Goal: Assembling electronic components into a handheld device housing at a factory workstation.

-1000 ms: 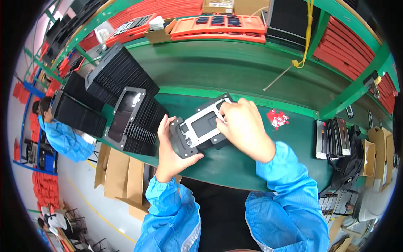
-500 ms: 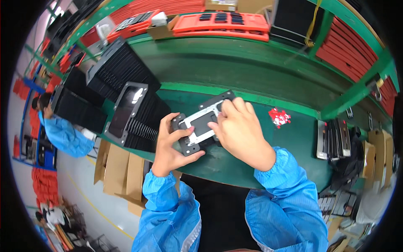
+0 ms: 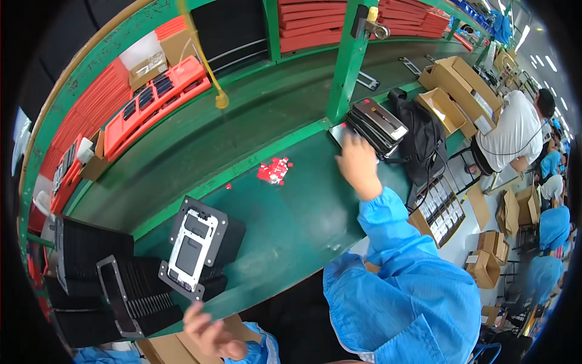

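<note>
A white phone frame [image 3: 182,262] sits in a black fixture plate with screw holes, on top of a dark stack [image 3: 232,246] at the bench's left. Just below that fixture, my left hand [image 3: 212,335] is empty, its fingers loosely bent and apart, slightly blurred. My right hand [image 3: 359,165] reaches out over the right part of the bench, thumb apart from the fingers. Its fingertips are at a flat panel [image 3: 337,134] beside a pile of thin dark phone-like panels [image 3: 379,126]; whether they touch it I cannot tell.
Red-and-silver scraps [image 3: 274,171] lie mid-bench. Black slotted stacks [image 3: 136,297] stand at the left. A black bag [image 3: 420,130] and cardboard boxes [image 3: 464,91] are on the right. A green post [image 3: 347,73] rises behind the pile. People sit farther right.
The view has swung right. Both hands have let go of the fixture with the phone frame, which now rests on the stack. My right hand has moved right to the panel pile.
</note>
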Demonstrator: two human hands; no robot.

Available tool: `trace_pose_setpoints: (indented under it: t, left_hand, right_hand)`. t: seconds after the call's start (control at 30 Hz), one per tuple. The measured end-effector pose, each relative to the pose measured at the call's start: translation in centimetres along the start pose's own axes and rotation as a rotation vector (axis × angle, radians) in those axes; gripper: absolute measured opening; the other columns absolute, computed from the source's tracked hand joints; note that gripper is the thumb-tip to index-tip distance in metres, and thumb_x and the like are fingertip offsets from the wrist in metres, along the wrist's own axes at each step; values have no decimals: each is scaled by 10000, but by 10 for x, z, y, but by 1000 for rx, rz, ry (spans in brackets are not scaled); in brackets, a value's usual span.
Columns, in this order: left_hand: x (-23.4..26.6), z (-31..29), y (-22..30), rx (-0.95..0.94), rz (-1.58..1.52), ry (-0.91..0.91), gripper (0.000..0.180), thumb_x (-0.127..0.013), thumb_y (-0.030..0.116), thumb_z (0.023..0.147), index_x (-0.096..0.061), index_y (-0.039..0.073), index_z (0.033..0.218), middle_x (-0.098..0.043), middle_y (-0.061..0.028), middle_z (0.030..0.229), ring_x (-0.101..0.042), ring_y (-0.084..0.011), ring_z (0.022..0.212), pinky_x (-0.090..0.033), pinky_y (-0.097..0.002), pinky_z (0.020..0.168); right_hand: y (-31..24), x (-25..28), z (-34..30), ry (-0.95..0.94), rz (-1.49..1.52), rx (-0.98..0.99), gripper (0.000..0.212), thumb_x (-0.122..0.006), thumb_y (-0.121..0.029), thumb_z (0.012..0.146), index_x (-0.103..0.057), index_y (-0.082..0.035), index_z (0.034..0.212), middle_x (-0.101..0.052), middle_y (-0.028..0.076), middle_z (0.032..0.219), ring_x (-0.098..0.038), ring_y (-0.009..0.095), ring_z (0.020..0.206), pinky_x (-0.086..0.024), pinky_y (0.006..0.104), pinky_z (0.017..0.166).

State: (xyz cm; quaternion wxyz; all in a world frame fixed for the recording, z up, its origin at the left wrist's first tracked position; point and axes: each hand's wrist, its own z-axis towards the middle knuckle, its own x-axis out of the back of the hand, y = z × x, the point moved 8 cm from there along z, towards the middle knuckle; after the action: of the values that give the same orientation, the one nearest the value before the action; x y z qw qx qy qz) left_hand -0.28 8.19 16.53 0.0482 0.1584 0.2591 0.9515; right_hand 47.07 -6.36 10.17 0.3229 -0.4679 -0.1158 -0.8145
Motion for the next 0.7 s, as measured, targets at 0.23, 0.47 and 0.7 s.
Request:
trace_pose_setpoints:
  t: [0.23, 0.47, 0.7]
  left_hand:
    - [-106, -32, -6, 441, -555, -490, 460, -725, 320, 936, -641, -13, 1243, -620, -208, 1198, -675, -337, 1025, -556, -484, 970]
    - [-168, -47, -6, 807, -978, -306, 941, -709, 255, 956, -106, 22, 1638, -356, -232, 1534, -466, -363, 1372, -474, -486, 1058]
    - [-162, -42, 7, 244, -145, -573, 905, -644, 407, 1000, -108, 33, 1626, -386, -244, 1496, -514, -349, 1246, -500, -501, 956]
  right_hand:
    - [-4, 35, -47, -59, 337, 48, 303, -692, -57, 885, -710, -30, 1187, -733, 190, 1167, -682, 393, 1104, -542, 438, 926]
    - [-159, 118, -94, -377, 1281, 568, 285, -648, -27, 955, -694, 12, 1234, -674, 182, 1313, -662, 354, 1180, -528, 419, 1004]
    - [-191, 79, -109, -896, 2020, -198, 203, -628, -142, 1031, -637, -7, 1182, -608, 82, 1180, -632, 205, 1043, -512, 362, 941]
